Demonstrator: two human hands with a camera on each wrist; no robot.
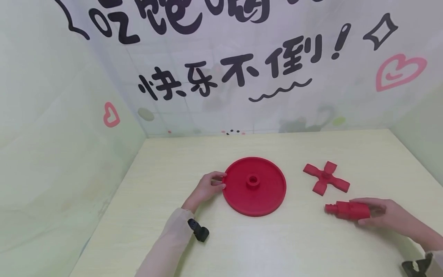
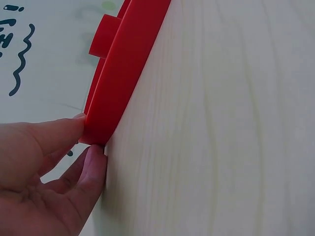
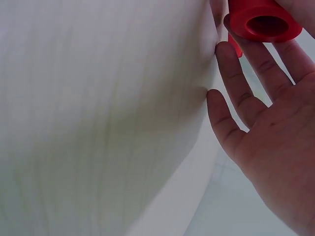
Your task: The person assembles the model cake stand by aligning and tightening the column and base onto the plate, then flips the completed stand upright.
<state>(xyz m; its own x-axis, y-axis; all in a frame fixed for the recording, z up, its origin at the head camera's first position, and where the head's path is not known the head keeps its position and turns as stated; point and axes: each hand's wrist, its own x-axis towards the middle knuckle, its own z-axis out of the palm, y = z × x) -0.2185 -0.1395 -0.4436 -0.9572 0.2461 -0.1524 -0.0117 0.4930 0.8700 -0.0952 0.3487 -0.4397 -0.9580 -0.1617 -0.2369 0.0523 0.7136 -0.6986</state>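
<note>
A round red disc (image 1: 238, 196) with a raised rim and a hollow hub in its middle lies on the table. At its left edge is my left hand (image 1: 207, 187); thumb and fingertips pinch the rim, seen close in the left wrist view. My right hand (image 1: 384, 213) holds a red stem-like piece (image 1: 349, 210) from its right end, thumb on the near side and fingers on the far side. This piece has a narrower stepped end pointing left, and a round hollow end (image 3: 268, 27) shows in the right wrist view.
Behind the stem-like piece lies a red four-armed cross (image 1: 326, 177) with a peg at its centre. The pale wooden table (image 1: 263, 246) meets a printed cloth backdrop (image 1: 207, 107) at the back. Cloth walls also stand at left and right.
</note>
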